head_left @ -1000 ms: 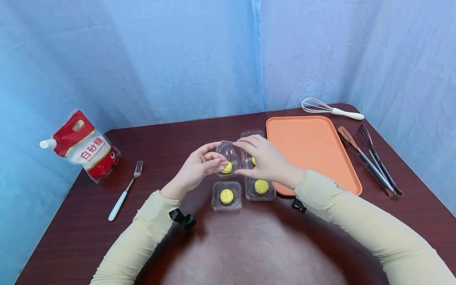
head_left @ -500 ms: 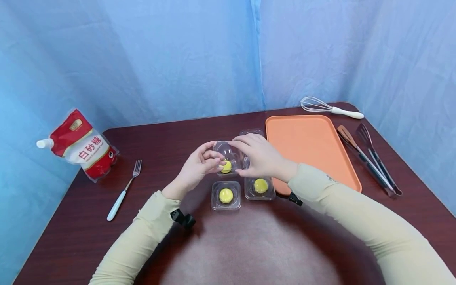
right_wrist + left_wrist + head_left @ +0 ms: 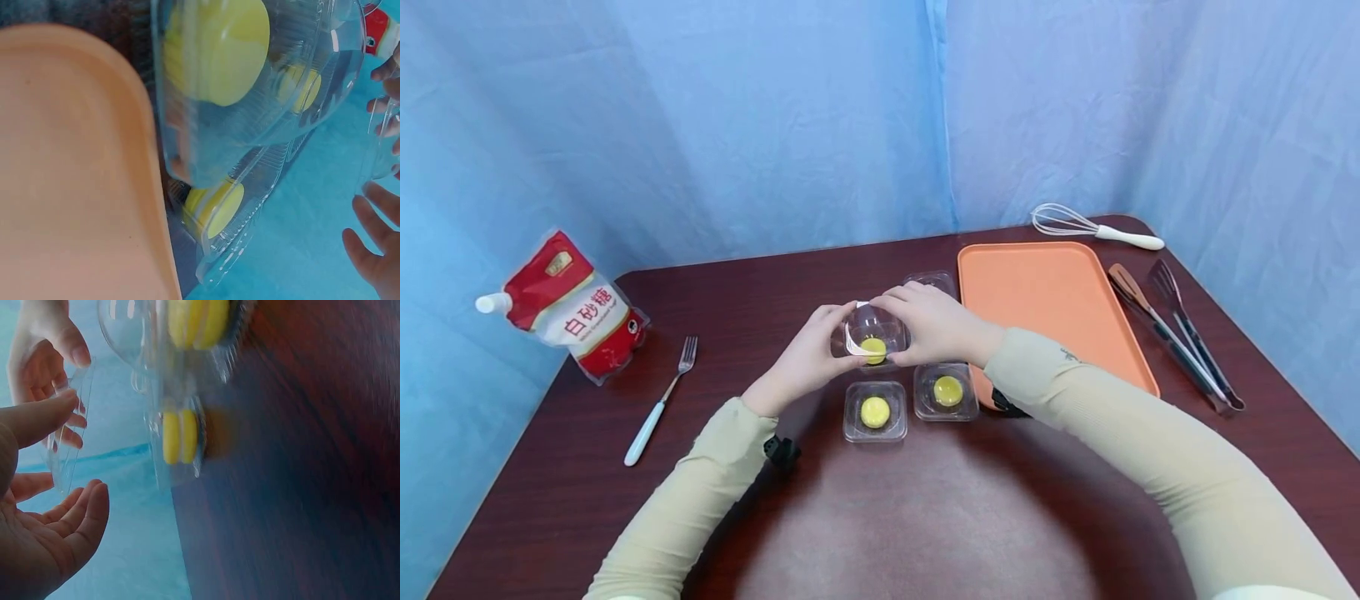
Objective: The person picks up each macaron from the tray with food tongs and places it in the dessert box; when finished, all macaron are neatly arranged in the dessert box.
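A clear plastic lid (image 3: 880,321) is held between both hands, above a yellow macaron (image 3: 873,350) that shows through it. My left hand (image 3: 808,358) grips the lid's left side, thumb low and fingers at the upper edge. On the opposite side, my right hand (image 3: 936,325) holds the lid between thumb and fingers. In the left wrist view the lid (image 3: 65,440) is seen edge-on, clear of the boxes below. Nearer the body stand two clear boxes, the left one (image 3: 850,429) and the right one (image 3: 972,408), each with a yellow macaron inside.
An orange tray (image 3: 1037,308) lies right of the boxes. A whisk (image 3: 1093,229) is behind it, with tongs (image 3: 1172,337) and another long-handled utensil (image 3: 1198,342) along the right edge. At left are a fork (image 3: 658,404) and a red-and-white sugar pouch (image 3: 576,308).
My right hand has shifted slightly left. My left fingers, earlier bent inward near the macaron, have spread around the lid's left side, and the lid now catches a white glare.
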Motion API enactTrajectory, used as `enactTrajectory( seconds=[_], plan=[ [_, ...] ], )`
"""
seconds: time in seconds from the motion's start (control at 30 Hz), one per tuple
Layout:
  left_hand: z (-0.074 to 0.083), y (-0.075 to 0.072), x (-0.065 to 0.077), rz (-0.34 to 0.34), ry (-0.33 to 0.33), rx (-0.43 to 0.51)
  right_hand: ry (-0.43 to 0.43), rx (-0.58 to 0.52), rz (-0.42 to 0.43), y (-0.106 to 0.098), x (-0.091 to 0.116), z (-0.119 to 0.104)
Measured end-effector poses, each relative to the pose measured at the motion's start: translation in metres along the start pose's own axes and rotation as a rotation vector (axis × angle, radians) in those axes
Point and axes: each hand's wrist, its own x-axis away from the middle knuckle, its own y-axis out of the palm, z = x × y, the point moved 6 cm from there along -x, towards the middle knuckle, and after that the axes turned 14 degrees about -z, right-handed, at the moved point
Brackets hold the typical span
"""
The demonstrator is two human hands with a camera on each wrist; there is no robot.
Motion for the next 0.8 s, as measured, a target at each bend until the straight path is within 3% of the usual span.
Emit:
enactTrajectory(
  seconds=[0.17, 0.57, 0.8],
  plan=[
    [-0.009, 0.002, -0.007, -0.034, -0.033, -0.065, 0.059, -0.002, -0.081, 0.006, -0.007, 0.004],
    [-0.024, 0.015, -0.014, -0.216, -0.125, -0.131, 0.097, -0.002, -0.235, 0.028, -0.015, 0.008],
    [-0.028, 0.02, -0.014, -0.24, -0.137, -0.136, 0.107, 0.001, -0.279, 0.031, -0.017, 0.004]
  ],
)
